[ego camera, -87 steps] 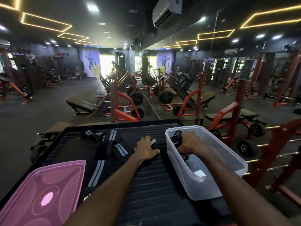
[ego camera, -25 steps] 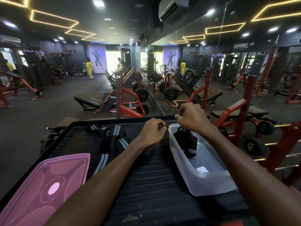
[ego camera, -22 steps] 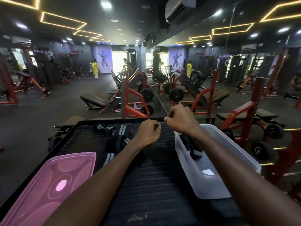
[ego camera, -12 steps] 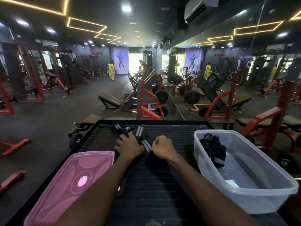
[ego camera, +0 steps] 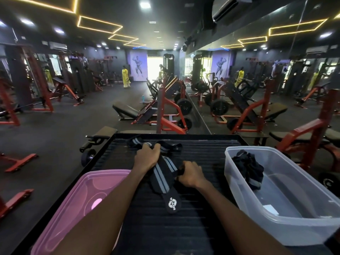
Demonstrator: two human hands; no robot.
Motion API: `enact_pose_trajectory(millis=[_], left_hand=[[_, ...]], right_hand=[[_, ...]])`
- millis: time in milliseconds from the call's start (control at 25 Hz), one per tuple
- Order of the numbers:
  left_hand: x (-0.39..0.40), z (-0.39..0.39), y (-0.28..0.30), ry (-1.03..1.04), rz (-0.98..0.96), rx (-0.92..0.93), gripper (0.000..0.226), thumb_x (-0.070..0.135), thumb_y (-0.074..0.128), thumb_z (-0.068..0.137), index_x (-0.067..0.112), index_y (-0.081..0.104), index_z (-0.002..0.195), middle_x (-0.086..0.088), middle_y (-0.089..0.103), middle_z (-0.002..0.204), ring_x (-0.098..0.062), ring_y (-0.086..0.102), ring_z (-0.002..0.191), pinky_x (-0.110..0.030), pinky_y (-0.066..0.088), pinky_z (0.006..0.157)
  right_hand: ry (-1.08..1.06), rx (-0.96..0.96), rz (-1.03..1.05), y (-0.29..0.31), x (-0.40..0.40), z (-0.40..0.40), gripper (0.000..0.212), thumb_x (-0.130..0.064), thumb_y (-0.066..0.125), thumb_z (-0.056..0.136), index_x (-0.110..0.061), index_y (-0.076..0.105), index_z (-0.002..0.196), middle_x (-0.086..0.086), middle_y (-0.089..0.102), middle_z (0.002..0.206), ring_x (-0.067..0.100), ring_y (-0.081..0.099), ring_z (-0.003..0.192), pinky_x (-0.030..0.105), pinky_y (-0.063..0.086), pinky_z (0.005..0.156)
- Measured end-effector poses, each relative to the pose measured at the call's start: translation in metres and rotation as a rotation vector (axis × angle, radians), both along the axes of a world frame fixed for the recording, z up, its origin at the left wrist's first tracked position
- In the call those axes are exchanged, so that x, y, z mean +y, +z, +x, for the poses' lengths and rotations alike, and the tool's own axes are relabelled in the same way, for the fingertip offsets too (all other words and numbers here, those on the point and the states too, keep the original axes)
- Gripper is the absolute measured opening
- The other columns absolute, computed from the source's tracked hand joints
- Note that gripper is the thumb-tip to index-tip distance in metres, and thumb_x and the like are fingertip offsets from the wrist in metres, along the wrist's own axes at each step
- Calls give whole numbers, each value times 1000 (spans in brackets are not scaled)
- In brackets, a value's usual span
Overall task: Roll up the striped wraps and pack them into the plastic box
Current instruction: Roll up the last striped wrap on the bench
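On the black ribbed bench [ego camera: 193, 227] a striped wrap [ego camera: 161, 176] lies stretched out between both hands, its logo end [ego camera: 173, 203] pointing toward the person. The left hand [ego camera: 147, 157] is curled over the far part of this wrap, its grip closed on the fabric, and just beyond its fingers more striped wraps [ego camera: 156, 144] lie loose near the bench's far edge. The right hand [ego camera: 190, 174] has its fingers curled and its grip closed on a dark piece at the wrap's right edge. To the right stands the clear plastic box [ego camera: 287, 225], and a rolled wrap [ego camera: 248, 169] rests inside it against the far left corner. The pink lid [ego camera: 73, 208] lies flat on the bench's left side, partly covered by the left forearm
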State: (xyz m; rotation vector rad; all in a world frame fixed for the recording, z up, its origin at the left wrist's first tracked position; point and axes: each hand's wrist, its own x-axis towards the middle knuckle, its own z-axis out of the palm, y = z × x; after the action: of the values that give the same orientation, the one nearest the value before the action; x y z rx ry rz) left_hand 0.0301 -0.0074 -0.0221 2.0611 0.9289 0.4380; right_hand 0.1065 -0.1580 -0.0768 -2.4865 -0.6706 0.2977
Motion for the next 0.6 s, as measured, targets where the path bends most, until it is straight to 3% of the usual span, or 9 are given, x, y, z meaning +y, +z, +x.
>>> enact_pose_trajectory(millis=[80,160,240,320,440,520,600], left_hand=[[-5,2,5,1,-31,-47,58,51,39,93,7,53,128,-19,58,128,-36,54,113,-40,38,92],[-10,4,4,-12,-73,-90,61,53,37,91,9,54,130,-18,59,129,-36,54,117,-40,38,95],[-20,4,1,-57,-117,-156,60,55,37,92,12,57,129,-14,61,127,-31,55,111,-37,38,91],[-29,0,-6,-129,-158,-204,51,54,37,94,17,63,119,-7,65,119,-23,56,103,-35,38,89],[-39,-6,-15,-218,-240,-206,46,53,36,94,22,70,99,3,70,101,-19,62,100,-40,45,96],[-37,-8,-22,-225,-366,-205,51,55,38,89,20,75,93,0,76,94,-22,68,97,-45,49,98],[-37,-10,-26,-215,-492,-238,46,48,42,91,18,77,89,-2,78,88,-24,71,94,-45,52,98]], right_hand=[[-99,-14,165,2,1,6,21,-42,71,76,-25,65,87,7,69,109,32,61,109,37,50,93],[-213,47,428,10,2,14,20,-37,69,86,-17,67,83,9,73,98,29,67,97,34,52,84],[-349,351,789,19,4,20,28,-40,63,91,-13,66,92,13,72,96,28,67,88,44,57,83],[-483,572,1025,25,4,25,36,-42,60,93,-11,60,109,12,69,98,31,67,88,46,60,78],[-642,390,992,28,-1,28,52,-41,62,91,-15,41,130,13,61,123,36,63,106,46,53,93],[-666,290,1020,30,-6,30,44,-26,60,96,-13,37,132,12,56,115,31,56,101,37,45,89],[-639,184,942,31,-10,33,38,-14,60,92,-14,41,125,10,60,105,31,57,96,38,45,86]])
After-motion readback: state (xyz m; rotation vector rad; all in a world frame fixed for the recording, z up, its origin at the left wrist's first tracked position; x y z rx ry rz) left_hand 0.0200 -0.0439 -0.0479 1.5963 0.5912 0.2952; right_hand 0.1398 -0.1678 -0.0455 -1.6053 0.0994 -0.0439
